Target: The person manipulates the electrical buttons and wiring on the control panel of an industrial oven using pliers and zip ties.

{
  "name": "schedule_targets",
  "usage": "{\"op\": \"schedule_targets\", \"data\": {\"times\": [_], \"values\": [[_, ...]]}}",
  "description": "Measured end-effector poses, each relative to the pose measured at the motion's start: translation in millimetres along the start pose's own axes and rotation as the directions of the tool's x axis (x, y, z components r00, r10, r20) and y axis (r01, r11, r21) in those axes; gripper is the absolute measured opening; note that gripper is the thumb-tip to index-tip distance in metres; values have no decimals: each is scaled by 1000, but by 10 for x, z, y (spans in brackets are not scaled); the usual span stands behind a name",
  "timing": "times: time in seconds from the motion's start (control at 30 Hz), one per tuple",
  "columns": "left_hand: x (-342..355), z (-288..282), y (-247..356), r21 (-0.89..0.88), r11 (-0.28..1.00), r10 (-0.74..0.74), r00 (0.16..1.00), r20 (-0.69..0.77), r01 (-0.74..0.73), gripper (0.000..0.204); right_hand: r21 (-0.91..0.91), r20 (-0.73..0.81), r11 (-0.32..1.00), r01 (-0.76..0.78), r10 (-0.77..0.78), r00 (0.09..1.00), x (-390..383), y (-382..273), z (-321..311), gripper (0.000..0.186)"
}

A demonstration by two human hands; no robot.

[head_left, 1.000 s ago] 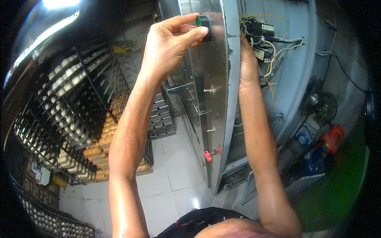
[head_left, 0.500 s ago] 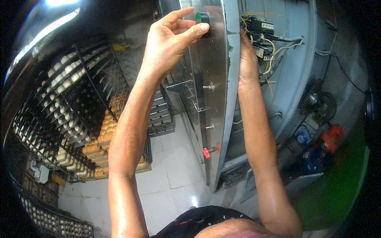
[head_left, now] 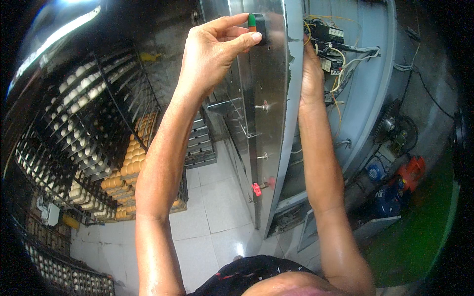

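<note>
My left hand [head_left: 212, 54] is at the top of the stainless steel panel [head_left: 269, 133]. Its thumb and index finger pinch a black-framed push-button switch [head_left: 252, 22] with a green part above an orange one. Behind the panel's edge, my right hand [head_left: 312, 81] reaches into the open side of the cabinet, next to black electrical components [head_left: 328, 33] and loose yellow and white wires. Its fingertips are hidden, so I cannot see what they touch. Lower on the panel are two small toggle switches [head_left: 262, 107] and a red-handled valve [head_left: 257, 189].
At left stand dark racks [head_left: 118, 98] with trays of pale dough pieces and browned buns [head_left: 132, 160]. Stacked metal trays [head_left: 200, 143] sit behind my left forearm. Tiled floor [head_left: 224, 217] lies below. On the right are a toothed wheel [head_left: 387, 121] and an orange object [head_left: 414, 172].
My left index finger has come down onto the top of the switch, where an orange part now shows under the green. The right hand stays behind the panel. The view has shifted slightly.
</note>
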State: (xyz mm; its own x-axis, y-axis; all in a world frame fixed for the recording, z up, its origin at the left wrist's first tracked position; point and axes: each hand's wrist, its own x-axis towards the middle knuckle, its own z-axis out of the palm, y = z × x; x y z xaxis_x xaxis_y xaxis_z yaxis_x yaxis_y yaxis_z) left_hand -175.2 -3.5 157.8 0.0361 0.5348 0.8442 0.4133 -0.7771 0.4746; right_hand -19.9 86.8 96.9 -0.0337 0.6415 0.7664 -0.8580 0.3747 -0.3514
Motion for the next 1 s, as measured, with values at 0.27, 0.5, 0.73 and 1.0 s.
{"op": "schedule_targets", "data": {"times": [0.27, 0.5, 0.73, 1.0], "values": [[19, 3, -3, 42, 999, 9, 1000, -10, -9, 49, -64, -27, 998, -1, -1, 1000, -7, -7, 46, 34], [35, -12, -37, 45, 999, 25, 1000, 2, -25, 49, -125, 59, 992, 37, -30, 998, 3, 4, 4, 35], [36, -25, -73, 63, 997, 46, 999, 18, -47, 48, -86, 41, 996, -1, 4, 999, -25, -32, 59, 35], [14, 23, -108, -23, 1000, 12, 1000, 29, -11, 53, -184, 28, 983, -3, 8, 1000, -40, -51, 91, 40]]}}
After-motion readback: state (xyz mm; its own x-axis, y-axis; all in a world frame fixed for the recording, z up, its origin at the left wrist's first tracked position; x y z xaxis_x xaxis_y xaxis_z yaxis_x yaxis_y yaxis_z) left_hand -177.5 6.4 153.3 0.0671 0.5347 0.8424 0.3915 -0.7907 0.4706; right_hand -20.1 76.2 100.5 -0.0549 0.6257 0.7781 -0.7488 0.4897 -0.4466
